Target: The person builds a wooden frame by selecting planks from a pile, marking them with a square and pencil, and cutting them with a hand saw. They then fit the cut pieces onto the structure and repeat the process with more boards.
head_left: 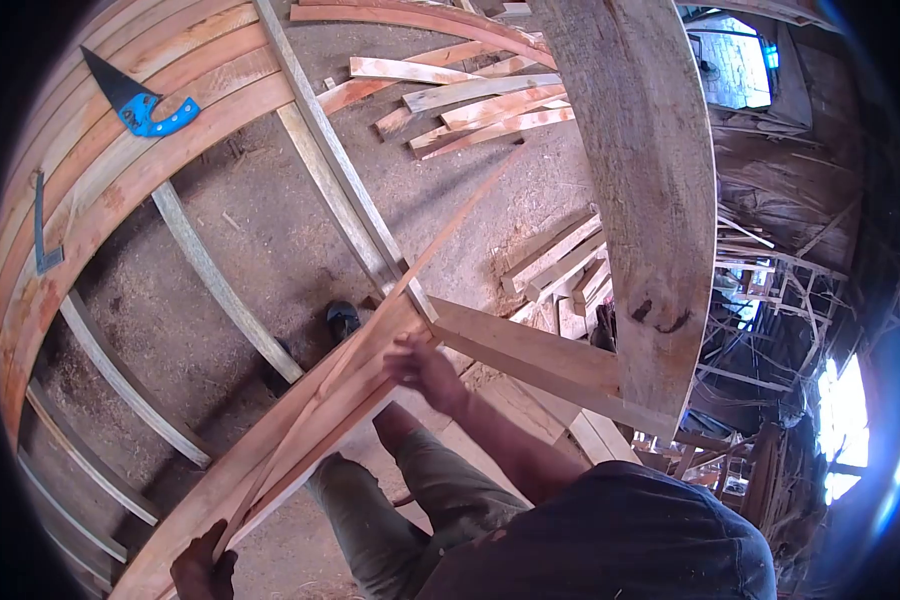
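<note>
At the lower left, my left hand is closed around the near end of a thin wooden strip. The strip runs diagonally up and away, lying across a wide wooden plank and sticking out past its far end. My right hand is over the plank's near edge, close to its right end. Motion blurs its fingers, so I cannot make out whether they grip anything. Beneath both hands the plank rests across a frame of slats, and a long narrow batten meets it near the right hand.
A blue-handled handsaw and a try square lie on curved boards at left. Cut timber pieces cover the sawdust-strewn floor. A thick upright board stands at right, joined to a crosspiece. Curved slats span the frame.
</note>
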Motion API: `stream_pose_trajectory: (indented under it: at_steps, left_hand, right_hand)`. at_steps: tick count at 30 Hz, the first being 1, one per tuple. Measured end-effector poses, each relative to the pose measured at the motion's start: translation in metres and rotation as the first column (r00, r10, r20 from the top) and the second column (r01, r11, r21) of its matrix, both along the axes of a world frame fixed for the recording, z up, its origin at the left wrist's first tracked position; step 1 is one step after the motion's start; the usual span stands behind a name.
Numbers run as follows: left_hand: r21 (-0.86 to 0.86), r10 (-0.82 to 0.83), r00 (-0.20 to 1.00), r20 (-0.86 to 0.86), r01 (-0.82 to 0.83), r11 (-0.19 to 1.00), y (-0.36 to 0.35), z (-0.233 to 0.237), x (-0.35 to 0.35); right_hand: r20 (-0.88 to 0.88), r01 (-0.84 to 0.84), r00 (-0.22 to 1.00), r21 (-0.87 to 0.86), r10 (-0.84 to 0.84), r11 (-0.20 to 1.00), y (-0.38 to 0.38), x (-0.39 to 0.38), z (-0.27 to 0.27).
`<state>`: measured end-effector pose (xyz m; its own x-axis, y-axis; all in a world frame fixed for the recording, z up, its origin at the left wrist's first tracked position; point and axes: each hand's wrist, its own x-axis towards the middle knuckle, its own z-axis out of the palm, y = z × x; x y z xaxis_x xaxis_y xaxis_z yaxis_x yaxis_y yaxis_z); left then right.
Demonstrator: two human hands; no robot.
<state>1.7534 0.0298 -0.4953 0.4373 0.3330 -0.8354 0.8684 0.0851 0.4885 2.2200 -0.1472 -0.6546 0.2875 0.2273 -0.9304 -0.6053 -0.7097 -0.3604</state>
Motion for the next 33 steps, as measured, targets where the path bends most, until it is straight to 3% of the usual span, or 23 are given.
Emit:
stream_pose_trajectory:
  at_steps: [4, 6, 7, 10, 14, 17, 20, 22, 24, 27, 29, 31, 33]
  left_hand:
    - [0.264, -0.166, 0.985, -0.047, 0.173, 0.949, -0.049, 0.02, -0.04]
    - [0.344, -0.209, 0.971, -0.113, 0.236, 0.909, -0.067, 0.034, -0.041]
    - [0.275, -0.222, 0.963, -0.155, 0.257, 0.926, -0.075, 0.034, -0.044]
    - [0.287, -0.204, 0.963, -0.176, 0.249, 0.925, -0.091, 0.035, -0.041]
    - [0.385, -0.185, 0.971, -0.154, 0.232, 0.894, -0.118, 0.027, -0.066]
    - [0.474, -0.152, 0.983, -0.105, 0.184, 0.861, -0.113, 0.026, -0.058]
    - [0.492, 0.026, 0.997, 0.079, -0.062, 0.869, -0.1, 0.004, -0.008]
    - [0.533, 0.189, 0.972, 0.137, -0.233, 0.813, -0.086, -0.023, 0.048]
    - [0.418, 0.134, 0.955, 0.266, -0.24, 0.876, -0.069, -0.059, 0.099]
    - [0.319, 0.064, 0.985, 0.159, -0.113, 0.941, -0.067, -0.103, 0.195]
    - [0.258, 0.016, 0.999, 0.038, -0.026, 0.966, -0.073, -0.113, 0.232]
    - [0.193, -0.056, 0.994, -0.098, 0.074, 0.978, -0.073, -0.111, 0.251]
    - [0.082, -0.047, 0.996, -0.076, 0.053, 0.995, -0.067, -0.118, 0.239]
  right_hand:
    - [-0.013, 0.141, 0.99, 0.071, -0.141, 0.987, 0.057, 0.031, 0.013]
    - [0.077, -0.015, 0.997, 0.08, 0.008, 0.997, 0.067, 0.033, 0.004]
    - [0.121, -0.09, 0.989, 0.08, 0.08, 0.993, 0.066, 0.031, -0.003]
    - [0.176, 0.009, 0.983, 0.174, -0.04, 0.985, 0.042, 0.026, -0.032]
    - [0.083, 0.107, 0.99, 0.118, -0.117, 0.987, 0.027, 0.011, -0.026]
    - [0.01, 0.136, 0.99, 0.09, -0.138, 0.987, 0.018, -0.025, -0.017]
    - [-0.129, 0.248, 0.966, 0.224, -0.223, 0.943, 0.005, -0.079, 0.004]
    - [-0.27, 0.228, 0.944, 0.125, -0.188, 0.966, 0.004, -0.113, 0.028]
    - [-0.399, 0.191, 0.9, -0.001, -0.176, 0.982, 0.001, -0.149, 0.047]
    - [-0.538, 0.109, 0.843, 0.134, -0.02, 0.985, -0.047, -0.21, 0.026]
    - [-0.617, -0.033, 0.767, 0.234, 0.175, 0.972, -0.054, -0.228, 0.04]
    - [-0.611, -0.193, 0.706, 0.321, 0.358, 0.927, -0.042, -0.228, 0.063]
    - [-0.551, -0.317, 0.685, 0.364, 0.477, 0.876, -0.033, -0.216, 0.066]
